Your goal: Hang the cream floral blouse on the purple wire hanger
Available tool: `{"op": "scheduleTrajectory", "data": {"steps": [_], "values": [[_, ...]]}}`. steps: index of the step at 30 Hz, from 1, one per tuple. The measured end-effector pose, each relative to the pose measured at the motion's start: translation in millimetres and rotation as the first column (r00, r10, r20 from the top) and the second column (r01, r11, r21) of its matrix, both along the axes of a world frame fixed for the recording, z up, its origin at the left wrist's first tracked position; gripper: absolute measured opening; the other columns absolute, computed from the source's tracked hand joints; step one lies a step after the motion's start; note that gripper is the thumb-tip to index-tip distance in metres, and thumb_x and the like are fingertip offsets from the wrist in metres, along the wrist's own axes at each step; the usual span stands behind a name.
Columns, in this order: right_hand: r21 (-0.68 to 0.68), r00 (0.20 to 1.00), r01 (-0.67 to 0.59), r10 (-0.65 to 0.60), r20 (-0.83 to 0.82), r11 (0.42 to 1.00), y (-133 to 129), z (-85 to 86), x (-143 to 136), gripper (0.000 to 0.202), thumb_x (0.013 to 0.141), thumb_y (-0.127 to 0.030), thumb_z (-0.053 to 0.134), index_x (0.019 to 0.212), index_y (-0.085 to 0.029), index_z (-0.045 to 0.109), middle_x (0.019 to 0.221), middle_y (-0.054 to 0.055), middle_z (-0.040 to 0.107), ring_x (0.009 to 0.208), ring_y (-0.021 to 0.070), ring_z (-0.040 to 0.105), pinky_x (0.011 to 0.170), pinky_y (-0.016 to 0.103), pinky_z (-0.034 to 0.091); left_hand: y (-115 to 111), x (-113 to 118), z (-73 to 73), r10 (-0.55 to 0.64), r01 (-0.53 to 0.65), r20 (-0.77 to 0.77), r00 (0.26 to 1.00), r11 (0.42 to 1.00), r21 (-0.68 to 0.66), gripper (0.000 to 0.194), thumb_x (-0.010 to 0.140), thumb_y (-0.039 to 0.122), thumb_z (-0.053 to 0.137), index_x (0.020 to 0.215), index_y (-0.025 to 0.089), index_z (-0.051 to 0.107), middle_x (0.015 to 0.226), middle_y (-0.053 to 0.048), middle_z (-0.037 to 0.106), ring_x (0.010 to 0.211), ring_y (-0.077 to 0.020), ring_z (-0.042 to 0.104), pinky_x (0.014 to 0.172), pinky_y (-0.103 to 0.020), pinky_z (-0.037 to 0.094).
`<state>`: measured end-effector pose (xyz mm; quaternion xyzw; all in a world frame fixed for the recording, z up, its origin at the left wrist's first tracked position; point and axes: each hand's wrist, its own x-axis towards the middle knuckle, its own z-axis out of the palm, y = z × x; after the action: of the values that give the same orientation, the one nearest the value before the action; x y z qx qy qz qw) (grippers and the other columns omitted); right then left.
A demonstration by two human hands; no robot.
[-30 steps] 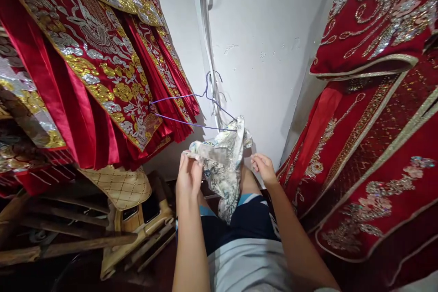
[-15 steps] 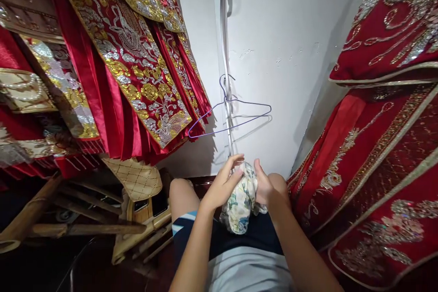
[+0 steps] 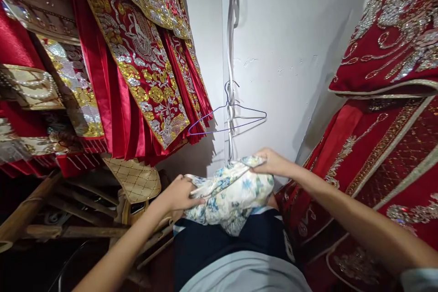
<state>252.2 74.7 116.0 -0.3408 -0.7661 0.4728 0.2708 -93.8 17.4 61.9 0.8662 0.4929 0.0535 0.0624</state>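
Note:
A white floral cloth with blue and green print stretches between my two hands above my lap. On its left edge, the fingers and thumb of my left hand are closed over the gathered fabric. My right hand pinches the upper right edge, a little higher than the left. Folds run across the cloth, and its lower part hangs over my dark shorts. I cannot tell what kind of garment or piece it is. Beyond the cloth, a thin purple wire hanger hangs with nothing on it.
Red garments with gold and silver embroidery hang at the left, and another beaded red garment is close on the right. A bamboo chair stands at lower left. White strips run down the white wall.
The bundled floral cloth has been spread out sideways. My left hand has moved left and my right hand up and slightly right; both now grip its edges. The view has shifted slightly.

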Motion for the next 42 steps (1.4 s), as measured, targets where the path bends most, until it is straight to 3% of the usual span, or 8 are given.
{"op": "scheduleTrajectory", "data": {"steps": [5,11,19,26,31,34,39,42], "values": [[0.486,0.966,0.192,-0.251,0.058,0.853,52,8.1,-17,0.023,0.078,-0.031,0.072,0.097,-0.018,0.070,0.089,0.005,0.073,0.081,0.0219,0.065,0.070,0.028,0.046,-11,-20,16.3,0.096,-0.076,0.107,0.990,0.982,-0.171,0.039,0.084,0.054,0.058,0.066,0.019,0.063,0.074,-0.005,0.067,0.069,-0.0214,0.061,0.074,-0.030,0.047],[0.511,0.871,0.338,-0.469,0.149,0.791,110,-3.8,-55,0.071,0.082,-0.033,0.069,0.147,-0.016,0.045,0.116,0.016,0.073,0.102,0.0334,0.068,0.081,0.037,0.050,-36,6,30.7,0.058,0.016,0.334,0.941,0.976,-0.215,0.039,0.096,0.039,0.043,0.122,0.025,0.068,0.117,-0.005,0.072,0.106,-0.0258,0.065,0.096,-0.032,0.048],[0.491,0.845,0.423,-0.527,0.089,0.762,120,-24.8,-27,0.046,0.079,-0.037,0.069,0.122,-0.024,0.063,0.103,0.006,0.074,0.089,0.0263,0.068,0.075,0.031,0.047,-23,14,29.2,0.132,-0.075,0.370,0.919,0.984,-0.164,0.046,0.092,0.030,0.040,0.128,0.026,0.069,0.124,-0.006,0.071,0.114,-0.0303,0.063,0.101,-0.041,0.046],[0.529,0.951,0.245,-0.307,0.031,0.812,89,-5.0,30,0.040,0.074,-0.035,0.070,0.110,-0.018,0.067,0.067,-0.003,0.060,0.063,0.0160,0.053,0.062,0.025,0.038,-1,10,22.1,0.270,-0.189,0.641,0.718,0.963,-0.193,0.046,0.086,0.042,0.044,0.109,0.018,0.075,0.120,-0.010,0.073,0.115,-0.0315,0.062,0.105,-0.043,0.044],[0.591,0.973,0.131,-0.219,0.079,0.796,76,18.1,41,0.025,0.079,-0.030,0.066,0.099,-0.017,0.071,0.080,0.002,0.071,0.069,0.0166,0.059,0.067,0.025,0.039,12,11,38.7,0.177,-0.203,0.182,0.967,0.970,0.133,0.029,0.084,0.038,0.049,0.071,0.021,0.067,0.081,-0.009,0.069,0.097,-0.0325,0.061,0.098,-0.052,0.040],[0.648,0.960,0.096,-0.242,0.140,0.755,70,23.2,40,0.023,0.081,-0.028,0.063,0.100,-0.019,0.073,0.084,0.003,0.075,0.071,0.0177,0.063,0.067,0.025,0.039,14,16,38.1,0.099,-0.077,-0.092,0.991,0.974,0.213,0.027,0.089,0.033,0.046,0.073,0.021,0.064,0.082,-0.011,0.069,0.101,-0.0330,0.060,0.099,-0.054,0.035],[0.676,0.948,0.149,-0.299,0.110,0.721,61,23.7,38,0.019,0.081,-0.027,0.059,0.091,-0.017,0.073,0.073,0.002,0.071,0.063,0.0151,0.058,0.061,0.024,0.035,30,8,54.2,0.255,-0.240,-0.015,0.967,0.927,0.288,0.021,0.089,0.034,0.043,0.084,0.021,0.059,0.089,-0.013,0.066,0.096,-0.0324,0.060,0.082,-0.042,0.041],[0.659,0.956,0.160,-0.282,0.083,0.735,56,26.7,37,0.019,0.082,-0.029,0.058,0.085,-0.016,0.071,0.066,0.000,0.066,0.061,0.0139,0.054,0.058,0.023,0.034,50,0,63.7,0.256,-0.283,0.195,0.947,0.951,0.123,0.019,0.082,0.040,0.049,0.080,0.022,0.050,0.075,-0.004,0.060,0.078,-0.0246,0.057,0.070,-0.033,0.040]]}}
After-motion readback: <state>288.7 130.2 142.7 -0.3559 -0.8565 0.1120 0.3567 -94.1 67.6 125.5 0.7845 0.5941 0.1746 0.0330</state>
